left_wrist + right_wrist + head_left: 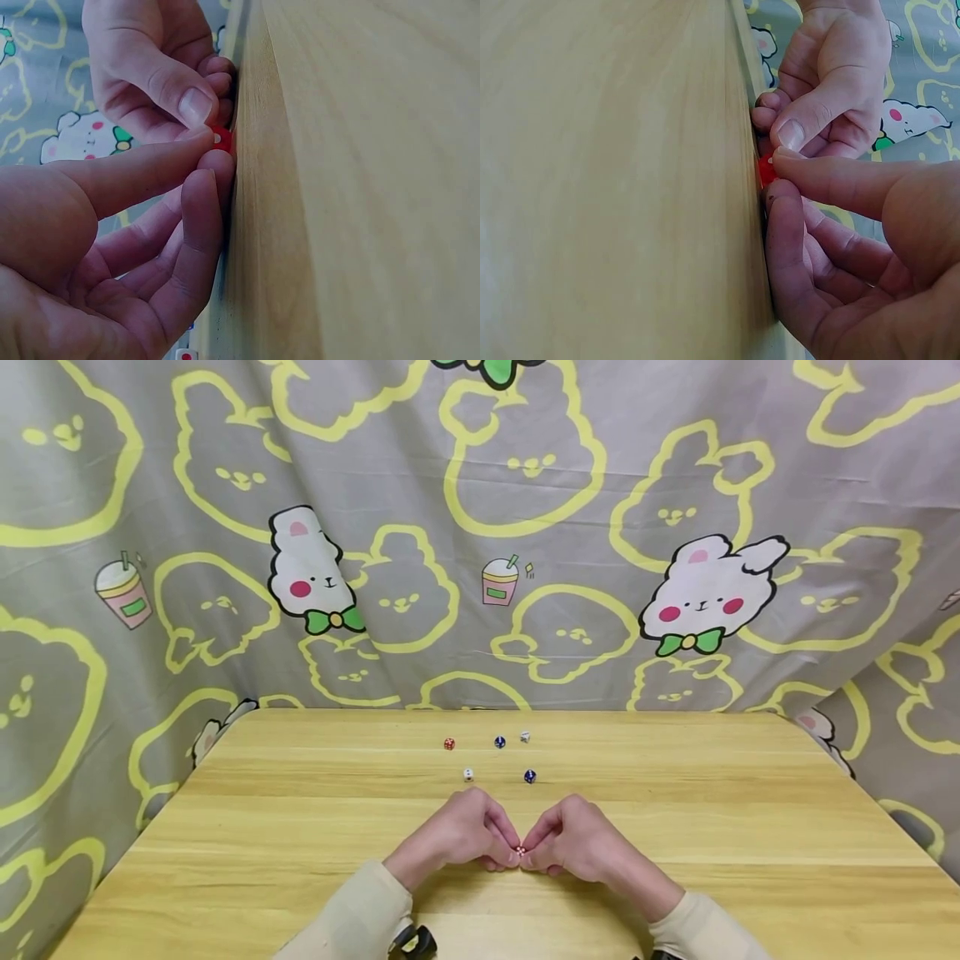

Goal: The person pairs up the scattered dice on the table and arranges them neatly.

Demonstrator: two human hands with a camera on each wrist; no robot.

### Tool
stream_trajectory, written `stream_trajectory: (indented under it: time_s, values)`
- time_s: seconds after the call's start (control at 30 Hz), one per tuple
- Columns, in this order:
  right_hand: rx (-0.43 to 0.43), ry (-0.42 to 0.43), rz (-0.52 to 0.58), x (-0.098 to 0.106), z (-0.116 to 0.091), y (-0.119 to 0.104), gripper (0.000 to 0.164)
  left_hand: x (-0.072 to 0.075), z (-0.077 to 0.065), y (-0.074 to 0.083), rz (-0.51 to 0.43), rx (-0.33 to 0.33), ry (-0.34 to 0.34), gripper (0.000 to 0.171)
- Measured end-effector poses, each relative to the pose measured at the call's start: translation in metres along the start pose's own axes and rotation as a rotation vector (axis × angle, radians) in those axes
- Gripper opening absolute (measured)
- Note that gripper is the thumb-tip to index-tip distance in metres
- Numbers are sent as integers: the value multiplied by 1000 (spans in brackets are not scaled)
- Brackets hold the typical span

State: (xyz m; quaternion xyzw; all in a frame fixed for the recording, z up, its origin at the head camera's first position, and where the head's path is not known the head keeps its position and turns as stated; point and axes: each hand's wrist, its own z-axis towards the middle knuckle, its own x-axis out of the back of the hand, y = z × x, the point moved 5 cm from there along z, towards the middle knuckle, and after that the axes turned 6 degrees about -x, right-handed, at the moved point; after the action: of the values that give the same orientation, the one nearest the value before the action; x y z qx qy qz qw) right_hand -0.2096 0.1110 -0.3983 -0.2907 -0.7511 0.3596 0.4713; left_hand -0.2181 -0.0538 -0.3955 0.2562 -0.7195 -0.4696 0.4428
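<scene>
Both hands meet over the near middle of the table around one small red die [521, 852] with white pips. My left hand [474, 828] pinches it from the left, thumb and index finger at its side. From the other side my right hand [581, 837] grips the same die with its thumb and index fingertip. Close up in the left wrist view, a red face of the die [221, 139] shows between the fingertips, down at the tabletop. Fingertips cover most of the die [766, 171] in the right wrist view.
Beyond the hands lie a white die [468, 775] and a blue die [530, 777]. Farther back are a red die [449, 744], another blue die [500, 742] and another white die [525, 737]. A patterned grey curtain [420, 610] hangs behind the wooden table [262, 827].
</scene>
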Motion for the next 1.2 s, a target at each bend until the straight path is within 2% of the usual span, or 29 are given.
stream_trajectory:
  time_s: [1.2]
  values:
    - [-8,-42,57,1,0,1,12,0,1,-3,-52,13,-9,14]
